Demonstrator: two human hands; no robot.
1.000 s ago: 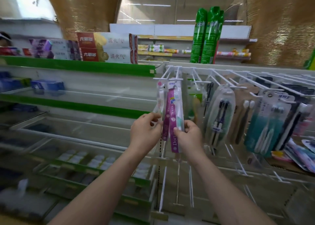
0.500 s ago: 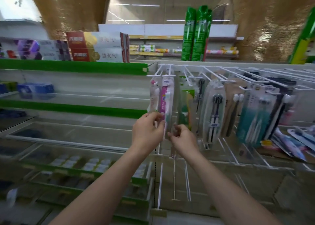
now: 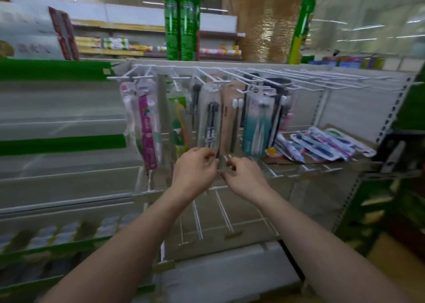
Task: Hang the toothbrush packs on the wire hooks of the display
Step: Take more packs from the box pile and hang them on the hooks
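White wire hooks (image 3: 305, 78) run along the top of the display. Several toothbrush packs hang on the left ones: a pink pack (image 3: 148, 128), a green pack (image 3: 179, 119), a clear pack with dark brushes (image 3: 210, 121), a brown pack (image 3: 226, 116) and a teal pack (image 3: 255, 123). My left hand (image 3: 195, 168) and my right hand (image 3: 245, 175) sit close together just under the clear and brown packs, fingers curled toward their lower edges. Blur hides whether they grip anything. More loose packs (image 3: 322, 145) lie on cardboard at the right.
The hooks to the right of the teal pack are bare. A lower row of bare wire hooks (image 3: 220, 210) juts out below my hands. Green-edged shelves (image 3: 57, 73) stand at the left, and tall green bags (image 3: 181, 22) stand on top of the display.
My hands have let go of the pink pack, which now hangs on the left hook. Both hands moved right and down to the packs in the middle, and the view swung right.
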